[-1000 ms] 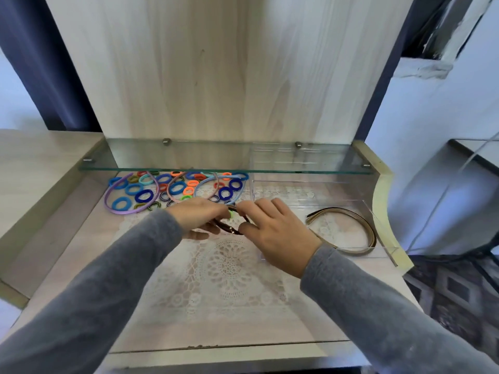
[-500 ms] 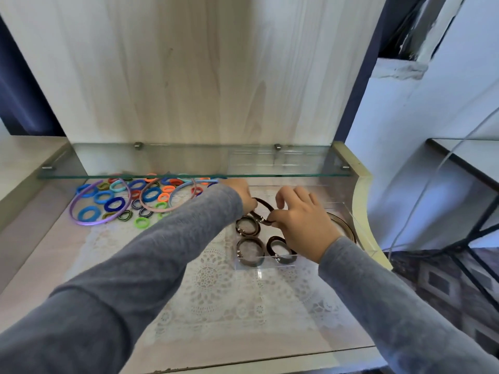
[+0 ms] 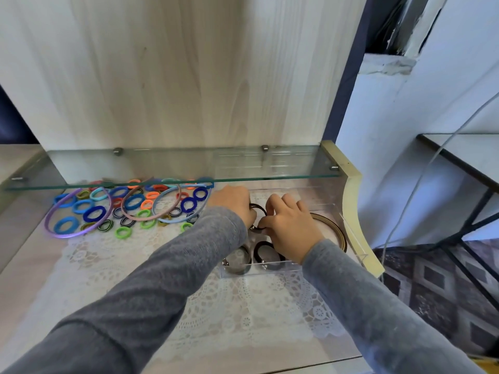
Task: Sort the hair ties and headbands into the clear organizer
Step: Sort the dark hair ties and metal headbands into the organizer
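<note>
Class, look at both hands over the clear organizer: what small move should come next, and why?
Probably lower the dark hair tie, pinched between the left hand and right hand, into the clear organizer compartment below and let go; two dark ties already lie in the front compartments.

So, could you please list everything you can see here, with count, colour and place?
clear organizer: one, transparent, on the right of the desk
dark hair ties: at least two, dark brown, in the organizer's front compartments
brown headband: one, in the organizer's right compartment
loose hair ties: dozens, blue, orange, green, striped, heaped left under the shelf
headbands: three, purple, pink, light blue, lying among the loose ties
glass shelf: one, clear, above the pile
lace doily: one, white, on the desk
wooden back panel: one, pale
left hand: shut on a dark hair tie over the organizer
right hand: fingers shut on the same tie
</note>
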Motion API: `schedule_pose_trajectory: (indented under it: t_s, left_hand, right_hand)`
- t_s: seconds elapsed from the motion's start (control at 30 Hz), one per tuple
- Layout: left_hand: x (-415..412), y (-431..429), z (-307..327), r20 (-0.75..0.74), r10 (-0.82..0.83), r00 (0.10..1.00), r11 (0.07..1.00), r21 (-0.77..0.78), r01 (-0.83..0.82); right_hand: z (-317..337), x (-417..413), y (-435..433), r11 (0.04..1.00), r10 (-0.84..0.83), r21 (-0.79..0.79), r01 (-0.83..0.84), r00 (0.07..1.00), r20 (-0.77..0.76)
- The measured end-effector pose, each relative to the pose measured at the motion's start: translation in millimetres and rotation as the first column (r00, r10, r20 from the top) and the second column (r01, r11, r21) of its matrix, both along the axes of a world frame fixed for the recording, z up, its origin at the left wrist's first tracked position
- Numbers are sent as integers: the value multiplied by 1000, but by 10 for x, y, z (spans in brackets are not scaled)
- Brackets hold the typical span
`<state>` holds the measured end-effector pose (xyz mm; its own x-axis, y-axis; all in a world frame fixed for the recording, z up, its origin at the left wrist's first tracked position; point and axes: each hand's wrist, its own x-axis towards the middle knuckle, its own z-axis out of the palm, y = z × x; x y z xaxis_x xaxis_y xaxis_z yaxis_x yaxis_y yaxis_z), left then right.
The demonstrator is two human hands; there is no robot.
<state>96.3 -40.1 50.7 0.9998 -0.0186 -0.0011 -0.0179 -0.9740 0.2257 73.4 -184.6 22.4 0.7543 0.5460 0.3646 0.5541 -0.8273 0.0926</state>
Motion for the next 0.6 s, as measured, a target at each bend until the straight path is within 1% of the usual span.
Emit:
schedule_pose_trajectory:
  t_s: [0.17,0.33,0.47,0.6]
  left_hand:
    - [-70,34,-9,-27,3,1000,994,-106,-6]
    - [-178,107,-24,-88,53,995,960,-268,-75]
    - [-245,158,0,-97,49,994,954,-290,-76]
    - [-256,192,-29,-114,50,992,942,-324,-84]
  right_hand:
    - [-16,3,-1,1000,-13,8,13,999,-38]
    - [-8,6,1,1000,-15,17,17,996,-86]
    - [56,-4,-2,999,-44,-15,43,991,-126]
    - [139,-41,5,994,-59,-102,40,979,-197]
